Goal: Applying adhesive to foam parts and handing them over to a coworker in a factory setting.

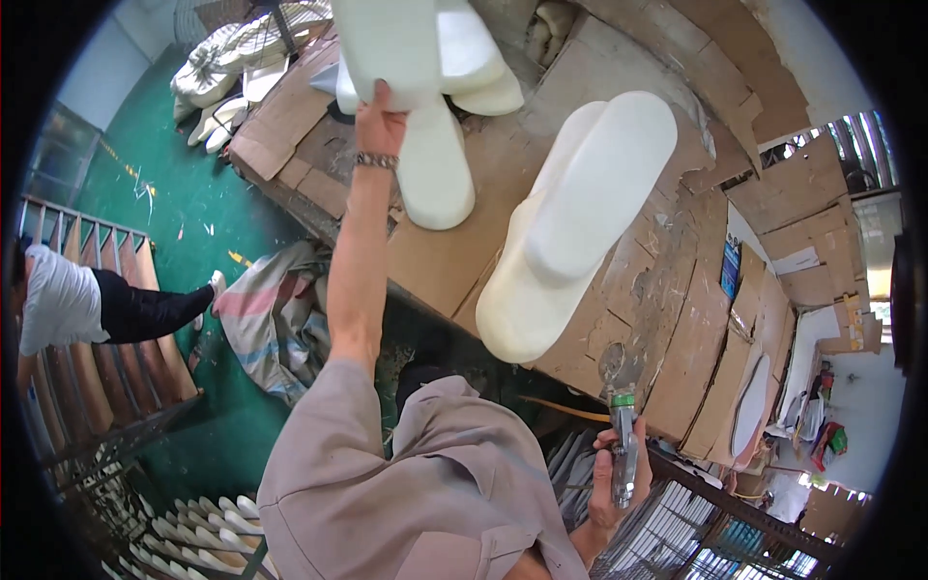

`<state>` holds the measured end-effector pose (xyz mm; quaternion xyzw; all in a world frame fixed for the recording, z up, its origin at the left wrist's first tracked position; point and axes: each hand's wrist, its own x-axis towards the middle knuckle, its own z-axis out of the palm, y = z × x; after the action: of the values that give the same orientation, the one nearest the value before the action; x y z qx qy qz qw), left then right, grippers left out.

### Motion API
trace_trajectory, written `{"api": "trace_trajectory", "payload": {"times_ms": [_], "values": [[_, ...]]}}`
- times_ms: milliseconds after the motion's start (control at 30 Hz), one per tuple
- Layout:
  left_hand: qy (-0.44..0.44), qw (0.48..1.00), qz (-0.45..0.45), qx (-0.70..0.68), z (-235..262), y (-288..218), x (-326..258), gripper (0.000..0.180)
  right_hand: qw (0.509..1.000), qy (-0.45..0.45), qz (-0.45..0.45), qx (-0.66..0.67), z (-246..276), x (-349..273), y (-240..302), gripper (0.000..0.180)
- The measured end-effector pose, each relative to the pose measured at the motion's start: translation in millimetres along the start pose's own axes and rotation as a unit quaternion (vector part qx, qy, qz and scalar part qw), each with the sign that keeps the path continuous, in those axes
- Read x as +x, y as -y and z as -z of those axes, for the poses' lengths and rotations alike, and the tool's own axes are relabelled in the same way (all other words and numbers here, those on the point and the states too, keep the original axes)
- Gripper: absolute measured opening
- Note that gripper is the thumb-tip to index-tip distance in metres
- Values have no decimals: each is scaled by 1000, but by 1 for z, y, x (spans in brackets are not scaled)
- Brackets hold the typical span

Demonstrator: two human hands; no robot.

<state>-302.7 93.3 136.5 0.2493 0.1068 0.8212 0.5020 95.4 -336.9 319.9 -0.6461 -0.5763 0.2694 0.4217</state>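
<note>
Holding pale slab (391, 43) — left hand (379, 124) (right hand (604, 491): green-collared metal tool (624, 449)).

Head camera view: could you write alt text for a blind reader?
A person's left hand grips the edge of a smooth pale piece over a cardboard-covered bench; the right hand holds a metallic tool with a green band. More pale pieces lie nearby.

A striped sack (275, 319) lay crumpled on the green floor (126, 213). To the left, a person (63, 298) in dark trousers was near a slatted rack (143, 377).
</note>
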Motion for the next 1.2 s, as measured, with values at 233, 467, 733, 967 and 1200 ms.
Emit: {"api": "trace_trajectory", "payload": {"times_ms": [233,467,733,967,1200], "values": [[-152,987,49,20,68,20,81,54,998,16,-58,10,-1,3,-5,57],[-210,942,152,215,54,38,27,74,998,21,-60,-9,19,1,-17,56],[-3,861,356,363,-48,119,-181,55,999,-1,43,-23,41,4,-31,56],[148,653,219,710,-122,144,-203,80,1000,5,11,7,55,-18,-42,54],[88,641,209,734,-153,143,-210,93,996,17,-47,77,46,-34,-44,57]]}}
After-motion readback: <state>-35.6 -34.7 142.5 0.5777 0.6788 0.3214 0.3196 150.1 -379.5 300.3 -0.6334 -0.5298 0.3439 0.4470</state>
